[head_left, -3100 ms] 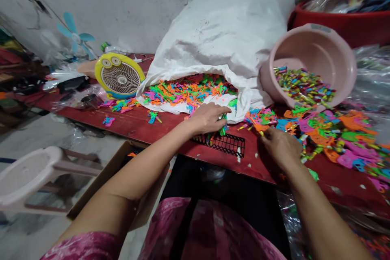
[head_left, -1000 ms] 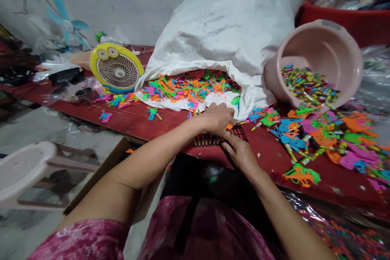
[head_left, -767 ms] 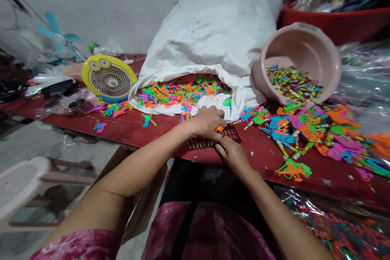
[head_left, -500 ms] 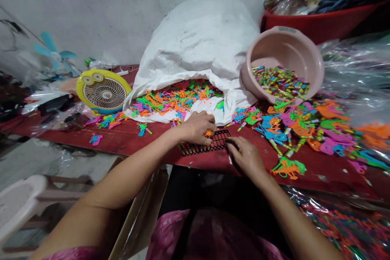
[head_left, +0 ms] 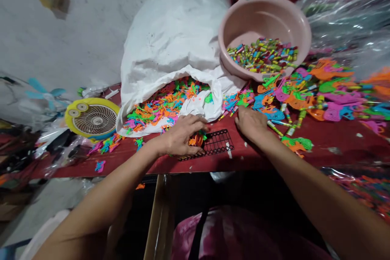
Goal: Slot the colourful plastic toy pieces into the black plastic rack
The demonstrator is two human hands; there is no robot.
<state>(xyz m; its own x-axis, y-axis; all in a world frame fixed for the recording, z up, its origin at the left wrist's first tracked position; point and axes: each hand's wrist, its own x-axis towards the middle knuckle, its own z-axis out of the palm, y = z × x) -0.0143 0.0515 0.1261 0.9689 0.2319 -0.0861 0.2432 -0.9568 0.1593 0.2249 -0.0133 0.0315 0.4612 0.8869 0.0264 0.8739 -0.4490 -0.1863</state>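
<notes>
A black grid rack (head_left: 217, 143) lies on the red tabletop near its front edge. My left hand (head_left: 183, 135) covers the rack's left part, its fingers curled around small orange and green plastic pieces (head_left: 198, 139). The rack's right part shows bare slots. Beyond the rack's right end, my right hand (head_left: 251, 124) rests low over the table with fingers bent and pressed together. Its fingertips are by the edge of a pile of colourful plastic figures (head_left: 268, 103), some joined to striped tubes; what they hold, if anything, is hidden.
Behind the rack, a white sack (head_left: 170, 28) spills small bright plastic pieces (head_left: 161, 105). A pink basin (head_left: 224, 44) holds many striped tubes. A yellow fan (head_left: 94, 118) stands at left. Clear plastic bags (head_left: 350, 24) lie at right; a cardboard box (head_left: 160, 211) stands below the table edge.
My right hand has left the rack's right end and moved away from me, to the pile's edge. My left hand stays over the rack with the plastic pieces. The view has shifted.
</notes>
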